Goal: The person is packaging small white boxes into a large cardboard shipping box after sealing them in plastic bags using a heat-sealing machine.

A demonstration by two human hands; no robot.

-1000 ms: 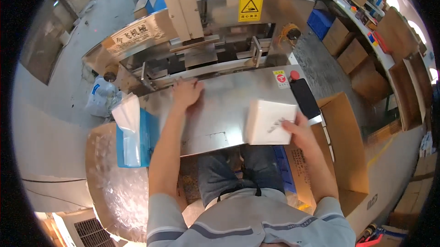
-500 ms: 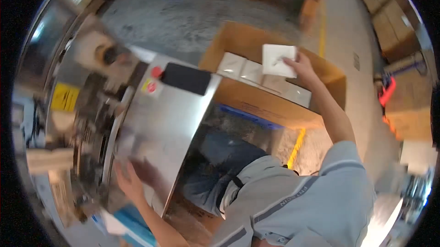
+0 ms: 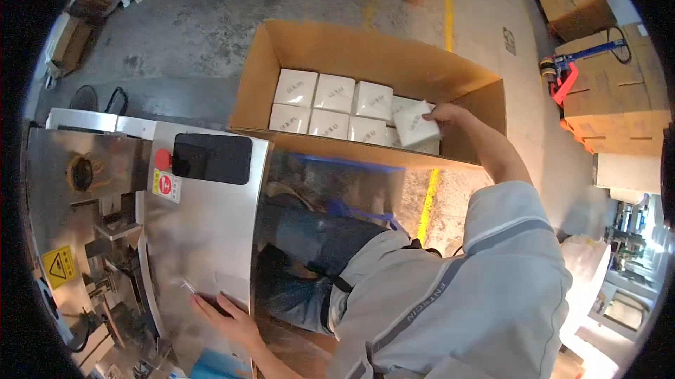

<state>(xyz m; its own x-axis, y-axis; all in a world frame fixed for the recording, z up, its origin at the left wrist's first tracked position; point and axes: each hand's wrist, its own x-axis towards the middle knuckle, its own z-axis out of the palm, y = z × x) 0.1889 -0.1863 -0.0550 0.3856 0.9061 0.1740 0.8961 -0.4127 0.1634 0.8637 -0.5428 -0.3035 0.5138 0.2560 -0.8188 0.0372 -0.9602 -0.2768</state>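
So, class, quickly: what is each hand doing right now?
Left hand: open, flat on the steel table.
Right hand: closed on a white packet over the cardboard box.

A steel machine table [image 3: 204, 224] fills the lower left. On its upper edge lie a black panel [image 3: 212, 159] and, just left of that, a red button [image 3: 162, 159]. A yellow warning sign [image 3: 59, 266] sits farther left. Stacked cardboard boxes [image 3: 610, 98] stand well right of the table.

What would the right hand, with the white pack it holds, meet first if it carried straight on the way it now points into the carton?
Probably the white packs already lying in the cardboard carton: the right hand holds its white pack just above the last one in the row, pointing toward them. Depth is hard to judge.
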